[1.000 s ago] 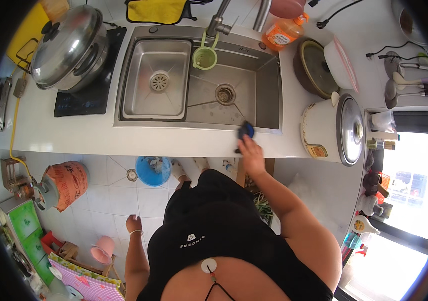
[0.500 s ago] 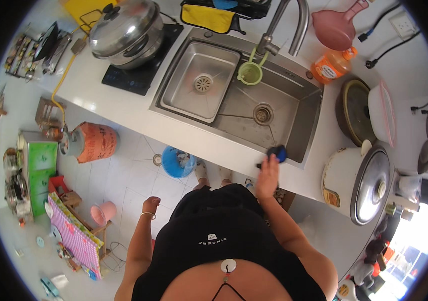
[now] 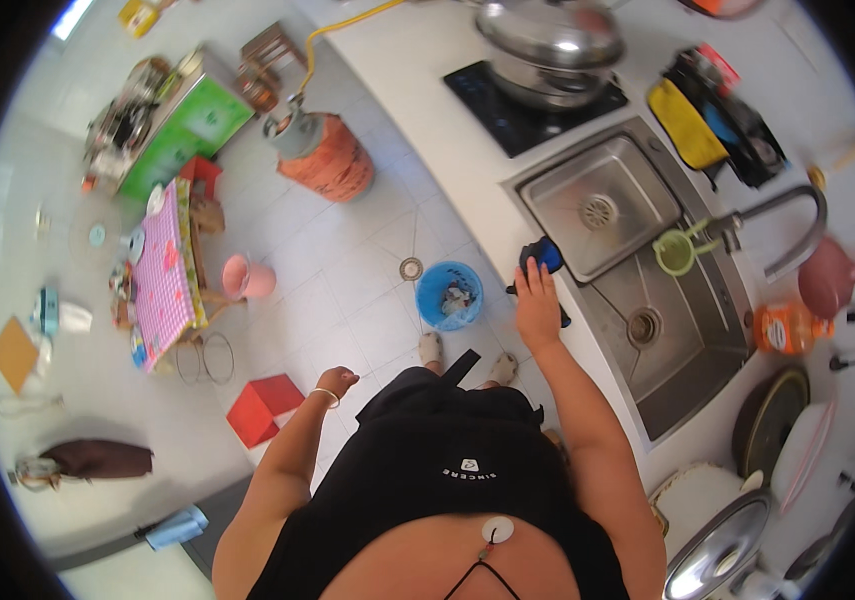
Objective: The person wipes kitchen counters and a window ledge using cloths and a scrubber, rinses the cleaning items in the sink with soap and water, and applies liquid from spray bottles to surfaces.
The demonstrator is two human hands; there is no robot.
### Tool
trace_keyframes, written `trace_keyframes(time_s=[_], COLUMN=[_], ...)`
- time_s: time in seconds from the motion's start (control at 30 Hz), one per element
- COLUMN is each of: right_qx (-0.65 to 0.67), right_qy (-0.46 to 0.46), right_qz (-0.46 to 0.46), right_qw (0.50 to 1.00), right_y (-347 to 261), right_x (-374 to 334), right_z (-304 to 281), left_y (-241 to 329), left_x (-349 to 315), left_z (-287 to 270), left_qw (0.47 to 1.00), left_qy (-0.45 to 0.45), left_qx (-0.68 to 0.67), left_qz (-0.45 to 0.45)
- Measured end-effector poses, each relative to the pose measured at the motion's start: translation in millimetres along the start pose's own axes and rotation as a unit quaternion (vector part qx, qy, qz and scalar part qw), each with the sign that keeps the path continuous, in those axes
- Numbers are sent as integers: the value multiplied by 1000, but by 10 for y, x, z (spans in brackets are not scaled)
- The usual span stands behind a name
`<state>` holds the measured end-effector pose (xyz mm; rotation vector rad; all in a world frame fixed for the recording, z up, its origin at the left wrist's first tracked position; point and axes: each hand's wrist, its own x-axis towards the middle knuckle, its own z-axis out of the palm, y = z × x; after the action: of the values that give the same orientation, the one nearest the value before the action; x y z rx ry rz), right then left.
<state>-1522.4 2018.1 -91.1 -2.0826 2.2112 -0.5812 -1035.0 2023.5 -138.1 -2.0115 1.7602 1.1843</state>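
Observation:
My right hand (image 3: 537, 305) presses a dark blue and black cloth (image 3: 540, 257) onto the front strip of the white countertop (image 3: 477, 185), beside the sink's near edge. The cloth is bunched under my fingers, and a dark end of it shows past the side of my hand. Just beyond lies the double-bowl steel sink (image 3: 602, 215). A green strainer-like cup (image 3: 675, 253) hangs near the divider between the bowls. My left hand (image 3: 337, 380), a bracelet at its wrist, hangs beside my body with its fingers curled and nothing visible in them.
A large steel pot (image 3: 552, 50) stands on a black cooktop (image 3: 487, 105). Near my feet is a blue bin (image 3: 450, 295) holding rubbish. An orange-wrapped gas cylinder (image 3: 327, 160) stands on the floor, further left. Toward the right are an orange bottle (image 3: 790, 328) and a rice cooker (image 3: 717, 550).
My right hand has slid the cloth leftward along the counter's front edge, from beside the right bowl to beside the left one. My body and view have turned left.

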Motion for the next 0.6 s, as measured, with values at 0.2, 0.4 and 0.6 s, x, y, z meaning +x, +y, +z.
trace_keyframes(time_s=[0.2,0.4,0.6], right_qx=[13,-70,-170], right_qy=[-8,-93,-140], right_qz=[-74,-169,-160], right_qw=[997,979,962], right_y=[-366,-809,-1104], right_x=[489,1431,1830], right_z=[136,580,725], left_y=[-763,-1612,-2724], left_x=[-1,103,60], left_z=[165,-28,-522], left_qw=[992,988,886], left_qy=[7,-22,122], left_qx=[-108,-127,-406], left_qz=[-63,-87,-190])
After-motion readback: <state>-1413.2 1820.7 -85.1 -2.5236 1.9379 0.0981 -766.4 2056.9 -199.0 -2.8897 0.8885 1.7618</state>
